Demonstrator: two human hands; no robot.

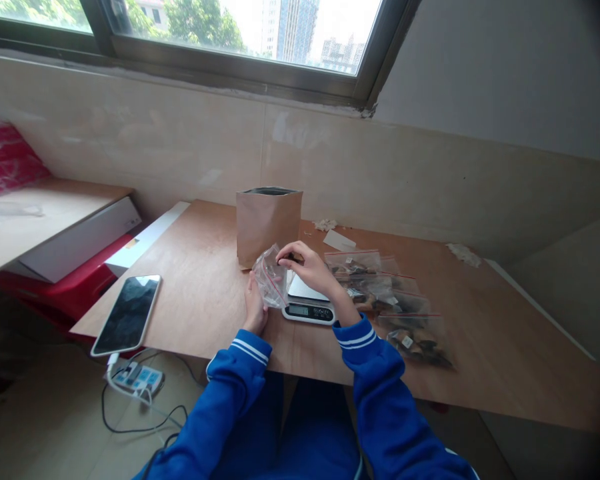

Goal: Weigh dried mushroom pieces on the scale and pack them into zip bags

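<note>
My left hand (255,307) is closed on the side of a clear zip bag (271,279), tilted beside the scale. Pinched in the fingers of my right hand (307,267) are small dark brown pieces (293,258), held at the bag's opening; their exact kind is not clear. Under my right wrist lies a white digital scale (310,312) with a metal plate and a small display, partly hidden by the hand. Behind the bag stands an upright brown paper pouch (269,223), its top open.
Several zip bags with brown pieces and small white labels (417,340) lie right of the scale. A white card (339,241) and pale scraps (325,225) are at the back. A phone (127,315) with a cable rests at the table's left edge, above a power strip (139,377).
</note>
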